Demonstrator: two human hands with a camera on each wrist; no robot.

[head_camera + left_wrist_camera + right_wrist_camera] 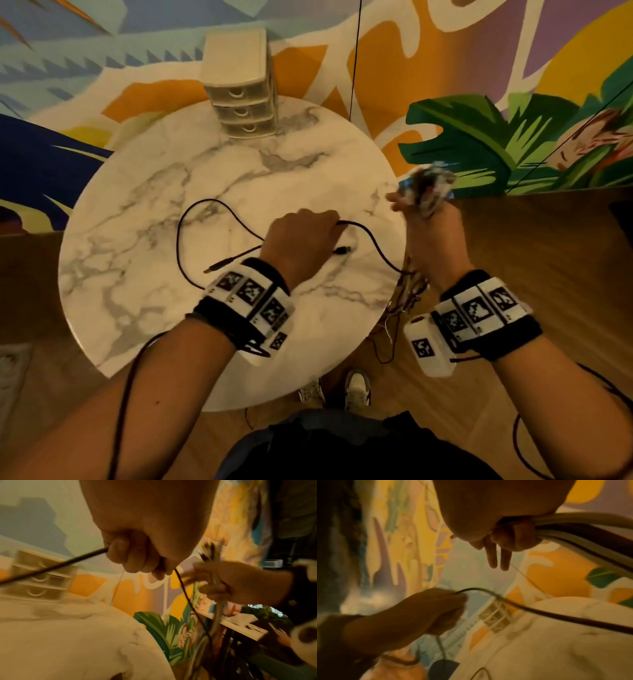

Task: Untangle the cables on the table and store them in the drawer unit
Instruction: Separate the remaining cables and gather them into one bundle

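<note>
A black cable [191, 219] loops across the round marble table [144, 308], its two plug ends lying near the middle. My left hand [301, 236] grips this cable [51, 568] in a fist above the table. From the fist the cable runs right to a tangled bundle of cables [428, 188]. My right hand [431, 233] holds that bundle [583, 526] raised past the table's right edge, with two fingers [493, 557] sticking out. More strands [407, 294] hang below it. The cream drawer unit [239, 85] stands at the far edge, all drawers closed.
A colourful mural wall [496, 85] rises behind the table. Wood floor [548, 274] lies to the right. My shoes [356, 390] stand at the table's near edge. A thin dark cord [354, 58] hangs down in front of the wall.
</note>
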